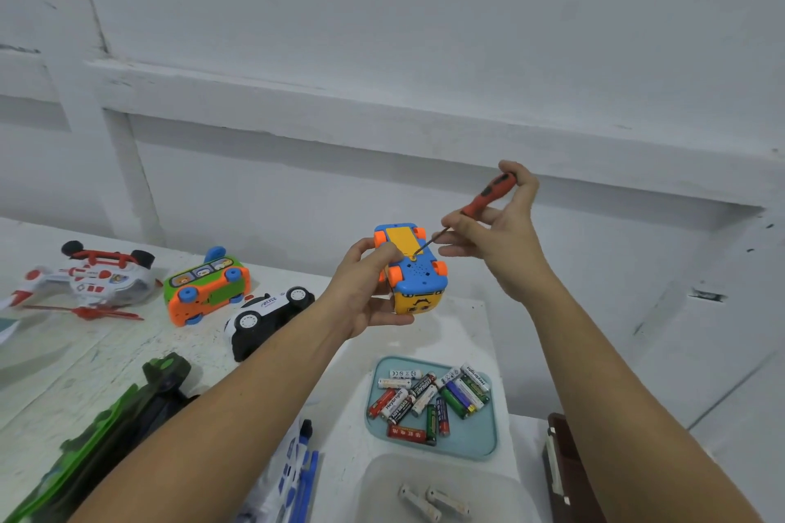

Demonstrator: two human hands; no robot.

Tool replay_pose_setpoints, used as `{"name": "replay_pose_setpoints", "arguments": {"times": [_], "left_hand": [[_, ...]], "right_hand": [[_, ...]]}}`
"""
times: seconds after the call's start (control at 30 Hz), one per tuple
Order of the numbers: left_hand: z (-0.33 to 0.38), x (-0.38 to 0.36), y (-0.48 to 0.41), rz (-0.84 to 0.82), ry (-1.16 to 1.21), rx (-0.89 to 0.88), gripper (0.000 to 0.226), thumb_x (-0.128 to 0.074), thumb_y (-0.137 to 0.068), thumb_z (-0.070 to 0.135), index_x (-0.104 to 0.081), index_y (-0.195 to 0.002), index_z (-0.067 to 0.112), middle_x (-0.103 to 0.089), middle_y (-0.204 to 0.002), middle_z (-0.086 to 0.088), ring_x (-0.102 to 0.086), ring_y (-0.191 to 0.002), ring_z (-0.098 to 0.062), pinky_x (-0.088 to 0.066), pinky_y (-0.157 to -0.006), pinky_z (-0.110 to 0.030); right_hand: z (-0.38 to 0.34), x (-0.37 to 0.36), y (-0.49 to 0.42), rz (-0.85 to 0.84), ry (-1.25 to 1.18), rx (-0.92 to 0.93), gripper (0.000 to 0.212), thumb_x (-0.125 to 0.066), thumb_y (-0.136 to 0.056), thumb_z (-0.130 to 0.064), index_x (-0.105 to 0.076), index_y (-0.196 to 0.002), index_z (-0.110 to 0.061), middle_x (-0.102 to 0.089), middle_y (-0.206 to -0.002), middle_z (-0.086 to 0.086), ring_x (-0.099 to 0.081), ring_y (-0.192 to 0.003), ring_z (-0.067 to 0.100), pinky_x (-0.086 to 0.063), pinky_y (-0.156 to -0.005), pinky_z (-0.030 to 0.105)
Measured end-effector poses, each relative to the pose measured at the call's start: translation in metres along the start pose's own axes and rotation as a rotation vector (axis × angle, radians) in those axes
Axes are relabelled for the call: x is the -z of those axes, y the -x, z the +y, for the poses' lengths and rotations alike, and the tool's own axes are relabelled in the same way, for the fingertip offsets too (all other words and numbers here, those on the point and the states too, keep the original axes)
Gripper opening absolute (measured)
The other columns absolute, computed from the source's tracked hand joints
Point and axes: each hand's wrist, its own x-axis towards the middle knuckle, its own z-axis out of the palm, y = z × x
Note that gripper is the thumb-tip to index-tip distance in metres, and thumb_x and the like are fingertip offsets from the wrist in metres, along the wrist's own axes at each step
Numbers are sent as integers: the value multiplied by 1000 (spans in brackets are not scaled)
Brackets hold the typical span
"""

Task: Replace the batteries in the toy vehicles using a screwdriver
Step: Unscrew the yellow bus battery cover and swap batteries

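The left hand (366, 284) holds a small plastic toy bus (411, 270) in the air, upside down, with the thumb curled over its near-left side and the fingers wrapped beneath. The bus has a blue underside, four orange wheels, a rectangular yellow battery cover and a yellow face panel with dark drawn features turned toward the person. A cluster of small speaker holes dots the blue base just nearer than the cover.

Just right of that hand, the right hand (503, 244) grasps a red-and-black-handled screwdriver (488, 194) by its handle between thumb and fingertips. The thin dark shaft slants down-left and the tip meets the screw at the near edge of the yellow cover.

Below both hands, a teal square tray (469, 435) on the white table holds a loose heap of mixed batteries (429, 400). Left of the left hand lie an overturned green-and-orange toy bus (208, 285) and a white-and-black toy police car (265, 312).
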Motion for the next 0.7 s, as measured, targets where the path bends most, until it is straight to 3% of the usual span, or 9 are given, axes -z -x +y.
{"name": "replay_pose_setpoints", "arguments": {"times": [0.1,0.3,0.47,0.7], "left_hand": [[2,0,0,3,7,4,38,-61,-89,21,-52,-125,27,-71,-101,-12,-73,-68,-31,-59,-58,-50],[5,-1,2,16,20,5,37,-61,-89,23,-52,-125,25,-71,-102,-13,-73,-76,-33,-59,-59,-50],[7,-3,7,-1,40,49,36,-59,-91,24,-49,-126,23,-69,-109,-17,-72,-75,-35,-60,-57,-47],[8,-8,11,-6,62,85,34,-59,-93,26,-48,-124,22,-67,-101,-16,-72,-68,-32,-59,-50,-43]], "right_hand": [[10,1,3,92,-134,-53,74,-62,-89,9,-19,-129,-36,-65,-94,22,-72,-70,35,-61,-70,38],[23,-5,13,119,-233,-60,71,-60,-89,11,-21,-127,-36,-60,-94,17,-71,-71,36,-60,-71,37],[18,-7,18,100,-168,85,66,-54,-91,12,-23,-119,-38,-58,-94,15,-71,-69,36,-60,-74,37],[23,-15,25,103,31,329,74,-52,-88,19,-28,-106,-48,-57,-89,12,-69,-79,29,-59,-82,49]]}}
